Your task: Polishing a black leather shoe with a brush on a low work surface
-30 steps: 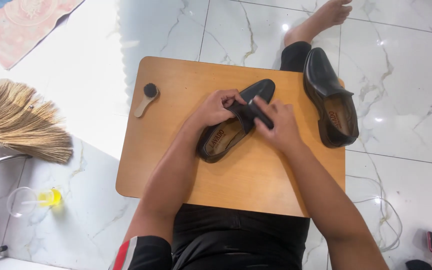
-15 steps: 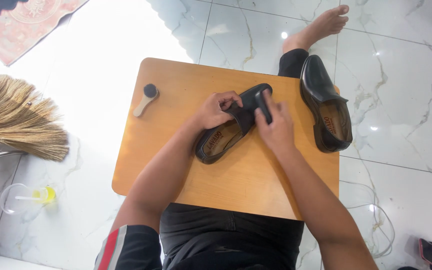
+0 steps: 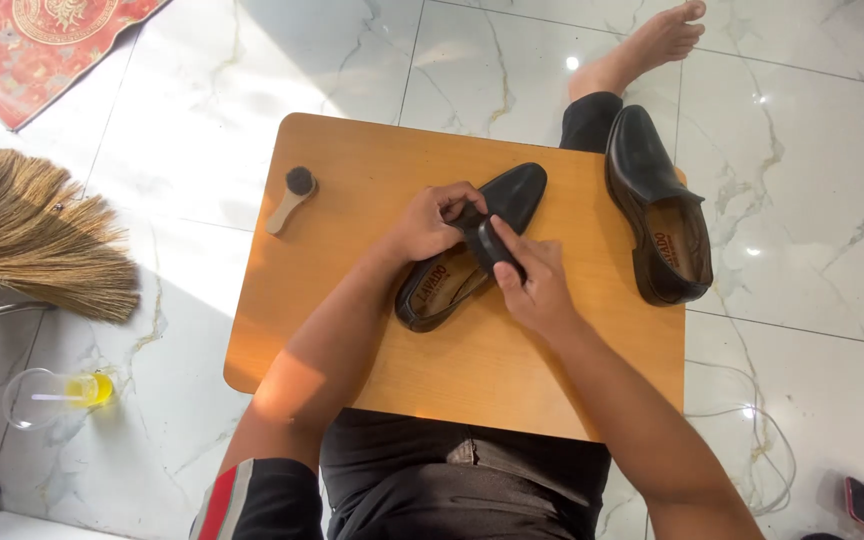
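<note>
I have one view only, from the camera on the person's head. It looks almost straight down from above the lap, close enough that the wooden board (image 3: 352, 330) fills the middle of the frame. The forearms enter from the bottom edge, the marble floor (image 3: 802, 250) rings the board, and a bare foot (image 3: 657, 40) reaches the top edge.

Two labels show: a tan insole label with dark print (image 3: 439, 283) inside the black shoe at frame centre, and another, tan with red print (image 3: 668, 248), inside the second shoe at centre right.
</note>
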